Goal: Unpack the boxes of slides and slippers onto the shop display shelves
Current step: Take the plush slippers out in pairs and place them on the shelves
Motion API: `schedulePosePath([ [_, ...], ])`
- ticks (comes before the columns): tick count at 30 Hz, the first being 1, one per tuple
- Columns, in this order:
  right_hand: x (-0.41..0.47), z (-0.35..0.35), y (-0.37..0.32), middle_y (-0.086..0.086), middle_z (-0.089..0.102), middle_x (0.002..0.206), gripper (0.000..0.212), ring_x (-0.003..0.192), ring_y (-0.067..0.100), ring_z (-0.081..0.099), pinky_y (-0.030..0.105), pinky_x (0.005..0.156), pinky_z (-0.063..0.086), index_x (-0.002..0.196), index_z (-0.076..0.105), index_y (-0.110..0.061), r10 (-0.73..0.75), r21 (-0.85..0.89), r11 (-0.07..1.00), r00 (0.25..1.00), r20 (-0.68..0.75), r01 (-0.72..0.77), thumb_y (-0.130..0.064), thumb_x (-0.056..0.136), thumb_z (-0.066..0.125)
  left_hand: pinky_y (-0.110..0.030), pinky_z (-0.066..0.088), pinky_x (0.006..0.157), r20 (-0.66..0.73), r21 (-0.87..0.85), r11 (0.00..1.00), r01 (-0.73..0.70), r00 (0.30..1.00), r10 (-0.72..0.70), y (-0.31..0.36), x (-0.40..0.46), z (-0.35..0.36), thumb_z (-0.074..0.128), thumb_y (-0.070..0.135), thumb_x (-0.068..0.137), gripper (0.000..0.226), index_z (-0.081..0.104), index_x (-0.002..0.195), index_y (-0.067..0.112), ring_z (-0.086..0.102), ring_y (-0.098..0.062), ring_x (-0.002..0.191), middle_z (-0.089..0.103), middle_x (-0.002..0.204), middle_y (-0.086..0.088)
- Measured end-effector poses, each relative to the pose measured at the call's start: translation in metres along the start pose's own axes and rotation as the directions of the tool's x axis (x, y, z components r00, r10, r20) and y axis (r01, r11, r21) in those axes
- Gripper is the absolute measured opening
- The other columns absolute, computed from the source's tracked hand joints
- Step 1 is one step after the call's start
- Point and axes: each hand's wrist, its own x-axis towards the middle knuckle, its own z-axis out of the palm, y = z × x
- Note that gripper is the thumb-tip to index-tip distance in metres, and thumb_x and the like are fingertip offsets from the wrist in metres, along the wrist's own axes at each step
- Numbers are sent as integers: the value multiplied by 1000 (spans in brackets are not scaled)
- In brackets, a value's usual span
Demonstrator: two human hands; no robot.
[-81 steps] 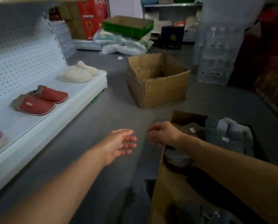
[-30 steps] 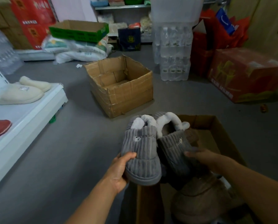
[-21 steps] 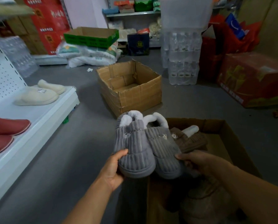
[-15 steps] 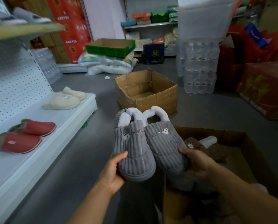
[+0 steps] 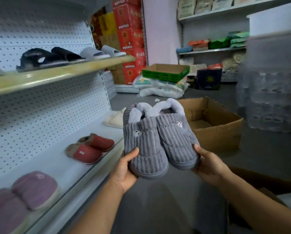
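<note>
- From the head camera: two grey slippers are held up side by side in the air, just beside the front edge of the lower shelf and above the grey floor.
- They are ribbed corduroy, with pale fleece lining showing at the openings, thick grey soles, and a small bear face with lettering stitched across each upper.
- The left hand has its grip closed on the toe of the left slipper, thumb on top and fingers underneath.
- The right hand holds the toe of the right slipper the same way, thumb lying on the upper.
- On the lower shelf I count three pairs: two cream slippers at the far end, two red slippers in the middle, two mauve slippers nearest, blurred.
- The upper shelf carries two dark fuzzy slides and two grey slides; anything further left is cut off.
- One open cardboard box stands on the floor behind the held pair; the edge of a second box shows under the right forearm.
</note>
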Motion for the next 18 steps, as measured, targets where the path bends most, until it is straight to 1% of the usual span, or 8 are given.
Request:
schedulePosePath([
  [4, 12, 57, 0, 11, 68, 118, 36, 111, 28, 63, 34, 69, 58, 116, 63, -4, 27, -9, 1000, 996, 80, -27, -22, 85, 64, -43, 51, 94, -31, 20, 997, -80, 996, 80, 52, -6, -19, 65, 12, 77, 58, 58, 135, 10, 63, -30, 117, 64, 130, -15],
  [6, 16, 86, 1, 12, 67, 118, 34, 111, 28, 63, 33, 68, 59, 116, 62, -3, 38, -10, 999, 992, 117, -37, -20, 88, 62, -45, 48, 98, -59, 17, 993, -113, 992, 114, 77, -13, -26, 65, 11, 77, 57, 59, 134, 10, 61, -32, 118, 65, 129, -15],
  [9, 20, 120, 2, 10, 67, 120, 39, 110, 26, 63, 30, 66, 58, 120, 61, -5, 56, -33, 998, 986, 155, -51, -23, 87, 62, -42, 51, 88, -74, 15, 989, -150, 986, 151, 105, -25, -32, 64, 11, 76, 46, 65, 122, 11, 70, -27, 100, 71, 118, -14],
  [12, 20, 146, 2, 8, 67, 121, 44, 109, 23, 62, 31, 72, 51, 123, 60, -9, 63, -45, 997, 977, 204, -55, -26, 83, 62, -41, 52, 85, -104, 14, 982, -191, 976, 191, 126, -41, -34, 64, 11, 75, 32, 71, 106, 12, 73, -24, 88, 74, 108, -13],
  [14, 18, 162, 1, 7, 67, 120, 49, 110, 23, 62, 33, 79, 51, 123, 61, -11, 73, -45, 997, 965, 254, -64, -27, 77, 63, -42, 54, 86, -158, 25, 976, -217, 963, 218, 137, -52, -37, 66, 12, 75, 45, 66, 120, 10, 71, -26, 97, 71, 117, -13],
  [15, 17, 168, 2, 7, 67, 121, 51, 112, 24, 61, 35, 86, 50, 124, 61, -11, 78, -45, 997, 958, 276, -68, -28, 75, 63, -42, 56, 83, -184, 21, 973, -230, 956, 230, 141, -57, -39, 68, 13, 75, 55, 60, 129, 8, 70, -27, 100, 69, 122, -14],
  [17, 14, 178, 4, 6, 67, 123, 53, 119, 25, 58, 39, 101, 45, 128, 59, -13, 88, -40, 996, 944, 319, -79, -28, 77, 61, -40, 60, 71, -213, 19, 966, -259, 943, 257, 146, -70, -41, 70, 13, 74, 65, 54, 137, 9, 72, -26, 96, 70, 120, -13],
  [18, 13, 183, 6, 6, 66, 123, 49, 120, 25, 57, 39, 103, 43, 128, 59, -14, 90, -33, 996, 937, 337, -84, -27, 81, 60, -38, 60, 67, -220, 22, 962, -272, 938, 270, 147, -77, -41, 70, 14, 75, 64, 55, 137, 10, 73, -25, 91, 71, 117, -12],
])
